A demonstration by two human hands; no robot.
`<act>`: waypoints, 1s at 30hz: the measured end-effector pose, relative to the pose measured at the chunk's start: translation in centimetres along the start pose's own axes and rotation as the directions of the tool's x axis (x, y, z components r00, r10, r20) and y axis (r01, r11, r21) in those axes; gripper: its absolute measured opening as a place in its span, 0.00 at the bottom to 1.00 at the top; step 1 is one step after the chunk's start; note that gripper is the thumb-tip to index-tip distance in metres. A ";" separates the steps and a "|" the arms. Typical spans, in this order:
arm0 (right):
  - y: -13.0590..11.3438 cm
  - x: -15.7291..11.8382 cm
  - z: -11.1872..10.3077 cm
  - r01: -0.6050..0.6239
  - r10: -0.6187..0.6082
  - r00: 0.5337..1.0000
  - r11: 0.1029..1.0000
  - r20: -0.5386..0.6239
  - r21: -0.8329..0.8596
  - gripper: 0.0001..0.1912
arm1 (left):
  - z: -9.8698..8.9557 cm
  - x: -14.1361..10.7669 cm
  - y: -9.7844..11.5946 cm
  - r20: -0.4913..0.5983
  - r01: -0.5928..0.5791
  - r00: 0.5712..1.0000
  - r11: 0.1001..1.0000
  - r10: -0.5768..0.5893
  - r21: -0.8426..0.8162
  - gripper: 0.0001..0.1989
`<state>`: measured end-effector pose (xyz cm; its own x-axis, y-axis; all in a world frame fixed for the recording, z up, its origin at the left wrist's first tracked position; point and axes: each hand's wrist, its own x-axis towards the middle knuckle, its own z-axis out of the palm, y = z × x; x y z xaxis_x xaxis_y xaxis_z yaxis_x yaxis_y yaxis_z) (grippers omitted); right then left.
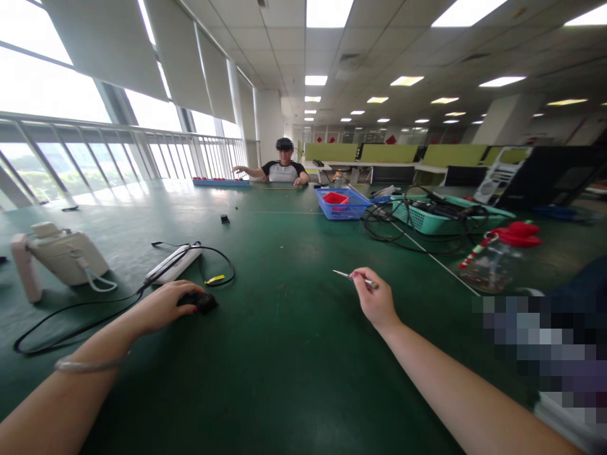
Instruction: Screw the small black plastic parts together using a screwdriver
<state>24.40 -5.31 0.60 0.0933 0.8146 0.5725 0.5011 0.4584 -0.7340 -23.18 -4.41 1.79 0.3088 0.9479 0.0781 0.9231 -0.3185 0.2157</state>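
Railing (137, 129): set along the windows, beyond the green bench (279, 354).
Cream boxy device (71, 256): stood on the bench at far left, with a pale looped strap hung from its side; a pink slab (26, 268) is placed upright just beside it.
Left hand (164, 304): laid low over the bench; its grip is curled about a small black object (207, 303), pinched by thumb and fingers and rested at bench level. Its exact kind cannot be told.
Slim white box (177, 264): laid just beyond the left hand, crossed by a black cable (142, 289) on which a yellow tag (215, 279) is seen.
Black block (224, 218): placed farther back, well apart from both hands.
Blue tray (220, 182): set at the far side and lined with red pieces; an arm is stretched toward it by a seated co-worker (284, 170).
Blue basket (344, 210): placed beyond the right hand, with a red container (336, 200) held inside.
Right hand (377, 302): raised above the bench; a slender metal-tipped tool (342, 274) is pinched in its grip, the tip pointed left.
Green basket (417, 218): heaped with dark cables.
Glass jar (493, 268): topped by a red lid (516, 234).
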 end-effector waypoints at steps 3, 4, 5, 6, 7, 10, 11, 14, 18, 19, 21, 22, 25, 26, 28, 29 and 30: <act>0.0 0.0 0.0 0.001 -0.002 1.000 1.000 0.013 0.006 0.14 | -0.2 -0.1 -0.1 -0.037 0.034 0.999 0.999 -0.033 0.019 0.26; 0.0 0.0 0.0 0.002 -0.002 1.000 1.000 0.014 0.007 0.14 | -0.4 -0.2 -0.1 -0.046 0.041 0.998 0.999 -0.040 0.023 0.27; -0.1 0.0 0.0 0.001 -0.001 1.000 1.000 0.015 0.008 0.14 | -0.6 -0.3 0.1 -0.056 0.051 0.997 0.998 -0.049 0.024 0.28; -0.1 0.0 0.0 0.000 0.000 1.000 1.000 0.016 0.008 0.14 | -0.8 -0.3 0.4 -0.073 0.067 0.995 0.998 -0.066 0.021 0.29; 0.0 0.0 0.0 -0.002 0.002 1.000 1.000 0.018 0.007 0.14 | -1.1 -0.4 0.9 -0.105 0.093 0.990 0.996 -0.091 0.016 0.29; 0.1 0.0 0.0 -0.003 0.003 1.000 1.000 0.026 0.005 0.14 | -1.9 -0.7 2.8 -0.251 0.144 0.957 0.989 -0.144 -0.019 0.28; 0.1 0.0 0.0 -0.001 0.000 1.000 1.000 0.026 0.003 0.14 | -2.1 -0.8 3.5 -0.287 0.118 0.951 0.993 -0.119 -0.020 0.27; 0.3 0.0 0.0 0.002 -0.003 1.000 1.000 0.027 0.014 0.14 | -2.0 -0.9 4.9 -0.285 -0.048 0.957 0.998 0.056 0.035 0.24; 0.3 0.0 0.0 -0.003 0.002 0.999 1.000 0.042 0.029 0.15 | -1.2 -0.6 5.3 -0.146 -0.188 0.969 0.978 0.199 0.088 0.21; 0.2 0.0 0.0 -0.002 0.001 0.999 1.000 0.044 0.026 0.14 | -1.0 -0.5 5.2 -0.119 -0.203 0.970 0.974 0.213 0.097 0.21; 0.2 0.0 0.0 0.002 -0.003 0.999 1.000 0.048 0.022 0.14 | -0.7 -0.3 5.0 -0.089 -0.217 0.970 0.970 0.227 0.110 0.21; 0.2 0.0 0.0 0.004 -0.005 0.999 1.000 0.050 0.021 0.13 | -0.6 -0.3 4.9 -0.085 -0.219 0.970 0.969 0.229 0.112 0.21; 0.1 0.0 0.0 0.011 -0.011 0.999 1.000 0.042 0.006 0.13 | -0.5 -0.2 4.8 -0.096 -0.217 0.969 0.971 0.227 0.102 0.21; 0.1 -0.1 0.1 0.014 -0.014 0.999 1.000 0.037 0.001 0.14 | -0.5 -0.1 4.8 -0.105 -0.217 0.968 0.971 0.227 0.097 0.21; 0.1 -0.1 0.1 0.015 -0.015 0.999 1.000 0.036 0.001 0.14 | -0.4 -0.1 4.8 -0.123 -0.213 0.967 0.973 0.223 0.092 0.22; 0.1 -0.1 0.1 0.013 -0.013 0.999 1.000 0.039 0.006 0.14 | -0.4 0.0 4.8 -0.130 -0.209 0.967 0.974 0.220 0.091 0.22; 0.1 -0.1 0.1 0.009 -0.010 0.999 1.000 0.042 0.013 0.14 | -0.2 0.0 4.8 -0.133 -0.208 0.967 0.974 0.219 0.092 0.22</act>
<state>24.39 -5.31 0.47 0.0519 0.8243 0.5637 0.4908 0.4706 -0.7333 -18.81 -5.92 3.06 0.4699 0.8461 0.2517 0.8558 -0.5065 0.1047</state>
